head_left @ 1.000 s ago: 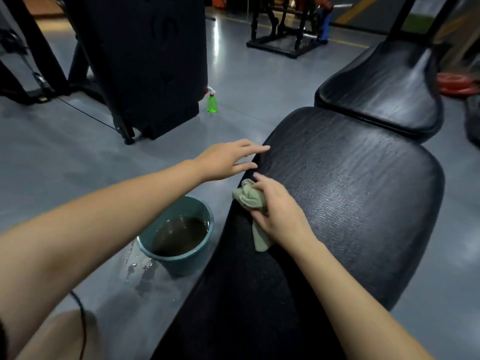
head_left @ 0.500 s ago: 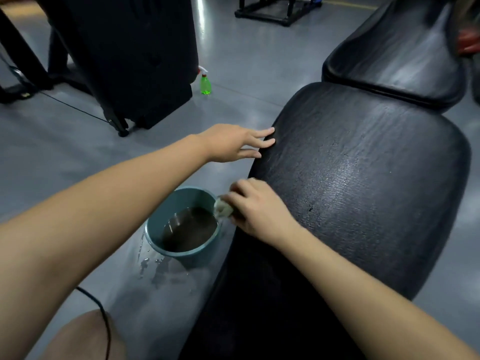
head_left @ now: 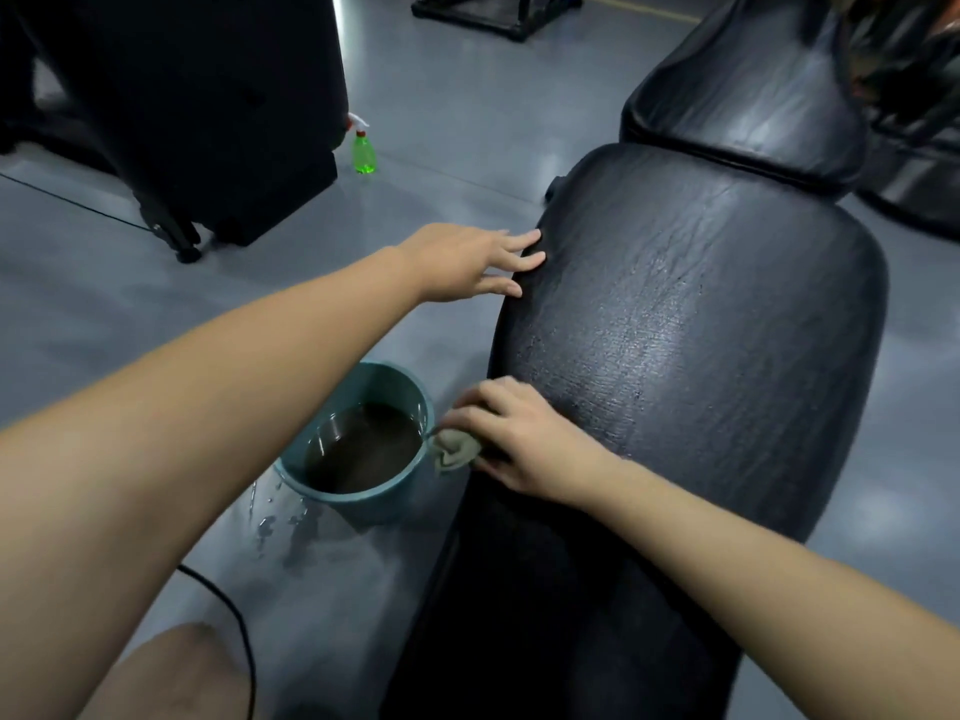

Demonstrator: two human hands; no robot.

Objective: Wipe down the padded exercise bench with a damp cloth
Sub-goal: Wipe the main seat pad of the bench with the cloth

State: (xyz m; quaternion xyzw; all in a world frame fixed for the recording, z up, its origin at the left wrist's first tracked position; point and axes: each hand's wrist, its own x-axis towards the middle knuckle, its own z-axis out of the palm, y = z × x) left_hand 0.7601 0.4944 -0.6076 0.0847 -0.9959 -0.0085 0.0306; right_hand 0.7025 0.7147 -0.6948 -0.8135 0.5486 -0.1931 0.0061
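1. Floor, far left: a black cable point(head_left: 236, 615) lies close to spilled water point(head_left: 275, 522) beside the bucket point(head_left: 363, 504). A foot could slip on the water or snag the cable.
2. Bucket: it holds dark water and stands just beside the left edge of the bench point(head_left: 701, 330). A careless downward stroke or a knock from a wrist could tip it and add to the spill.
3. Left hand point(head_left: 467, 262): the fingers are straight and released, with the tips resting on the bench's left edge, holding nothing. The padding shines wet nearby, so this bracing hand could slide.
4. Cloth point(head_left: 454, 449): it is bunched against the bench's left side, next to the bucket rim, and could drop into the water if the grip loosens.
5. Right hand point(head_left: 524, 439): the fingers are curled, grasping the cloth.
6. Bench: the middle glistens, while the near end looks dull and is judged still unwiped.
7. Change over the last second: the cloth and right hand have moved from the pad top down to the left edge, and less cloth shows. The left hand has kept its place
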